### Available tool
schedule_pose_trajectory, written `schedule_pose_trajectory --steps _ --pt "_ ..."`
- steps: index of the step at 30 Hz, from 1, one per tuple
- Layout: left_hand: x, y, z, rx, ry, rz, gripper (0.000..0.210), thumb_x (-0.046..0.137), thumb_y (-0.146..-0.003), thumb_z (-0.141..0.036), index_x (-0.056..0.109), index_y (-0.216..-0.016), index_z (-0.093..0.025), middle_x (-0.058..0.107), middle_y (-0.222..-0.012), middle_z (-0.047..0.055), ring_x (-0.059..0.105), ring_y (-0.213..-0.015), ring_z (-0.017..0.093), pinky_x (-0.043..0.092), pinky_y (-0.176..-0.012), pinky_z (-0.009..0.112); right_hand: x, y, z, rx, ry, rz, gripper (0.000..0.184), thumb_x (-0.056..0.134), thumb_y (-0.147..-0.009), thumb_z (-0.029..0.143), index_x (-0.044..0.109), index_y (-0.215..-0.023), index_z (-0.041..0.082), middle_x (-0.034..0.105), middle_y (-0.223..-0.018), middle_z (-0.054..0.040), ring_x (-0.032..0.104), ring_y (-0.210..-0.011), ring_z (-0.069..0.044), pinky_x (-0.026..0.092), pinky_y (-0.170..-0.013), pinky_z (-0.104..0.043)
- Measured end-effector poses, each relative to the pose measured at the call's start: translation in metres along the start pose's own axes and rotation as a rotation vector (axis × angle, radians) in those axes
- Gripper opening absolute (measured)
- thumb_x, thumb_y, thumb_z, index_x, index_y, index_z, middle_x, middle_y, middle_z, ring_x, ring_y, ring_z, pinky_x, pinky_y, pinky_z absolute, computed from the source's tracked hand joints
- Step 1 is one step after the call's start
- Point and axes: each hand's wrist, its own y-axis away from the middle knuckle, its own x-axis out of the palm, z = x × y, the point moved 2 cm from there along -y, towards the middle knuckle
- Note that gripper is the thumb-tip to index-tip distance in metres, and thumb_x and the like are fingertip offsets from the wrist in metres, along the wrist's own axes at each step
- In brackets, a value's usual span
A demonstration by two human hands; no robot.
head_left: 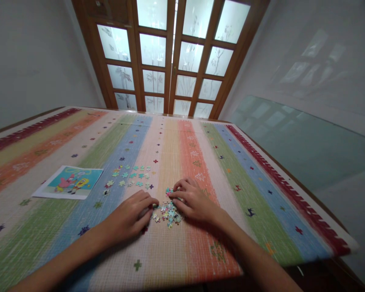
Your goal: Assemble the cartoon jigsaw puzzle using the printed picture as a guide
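Observation:
A loose pile of small jigsaw puzzle pieces [169,214], mostly light blue with some pink and yellow, lies on the cloth between my two hands. My left hand [132,215] rests at the pile's left edge, its fingers curled and thumb drawn in; what is between the fingertips, if anything, is too small to make out. On the pile's right side, my right hand [194,200] has its fingers bent around a pink and blue puzzle piece [168,192] just above the pile. Farther left, several puzzle pieces [133,175] lie spread out in rough rows.
A printed cartoon picture [71,182] lies flat left of the spread pieces. A striped, patterned tablecloth [167,259] covers the table. Beyond its far edge stand wooden doors [170,73] with frosted panes. A pale glass panel [304,138] is to the right.

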Motion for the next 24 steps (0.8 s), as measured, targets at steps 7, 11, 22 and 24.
schedule_pose_trajectory --steps 7,11,22,24 --pt "0.005 -0.028 0.005 0.069 -0.123 0.007 0.018 0.051 -0.103 -0.031 0.066 -0.103 -0.02 0.064 -0.093 0.006 0.059 -0.089 0.022 0.05 -0.08 0.036 -0.002 -0.001 -0.001 0.026 -0.027 -0.019 0.024 0.056 -0.1 0.021 0.075 -0.114 0.022 0.067 -0.11 -0.0096 0.053 -0.109 -0.026 0.043 -0.099 -0.043" --pt "0.012 -0.037 0.006 0.079 -0.15 0.02 0.019 0.052 -0.102 -0.03 0.066 -0.097 -0.019 0.063 -0.09 0.006 0.059 -0.085 0.021 0.05 -0.078 0.035 -0.002 -0.001 -0.002 0.053 0.011 -0.01 0.026 0.056 -0.101 0.023 0.075 -0.119 0.024 0.067 -0.111 -0.0104 0.052 -0.109 -0.027 0.041 -0.097 -0.045" --pt "0.004 -0.04 0.007 0.078 -0.064 0.057 0.026 0.044 -0.103 -0.027 0.065 -0.088 -0.02 0.063 -0.085 0.005 0.06 -0.081 0.019 0.05 -0.076 0.034 -0.003 0.0 0.0 0.038 -0.006 0.018 0.02 0.061 -0.098 0.02 0.079 -0.105 0.024 0.066 -0.113 -0.0087 0.05 -0.111 -0.026 0.038 -0.1 -0.046" --pt "0.003 -0.04 0.009 0.053 -0.061 0.062 0.025 0.046 -0.1 -0.026 0.064 -0.083 -0.02 0.063 -0.083 0.004 0.059 -0.079 0.019 0.05 -0.075 0.033 -0.003 0.0 0.001 0.026 -0.017 0.026 0.02 0.062 -0.097 0.02 0.079 -0.104 0.025 0.066 -0.114 -0.008 0.051 -0.11 -0.026 0.038 -0.101 -0.045"
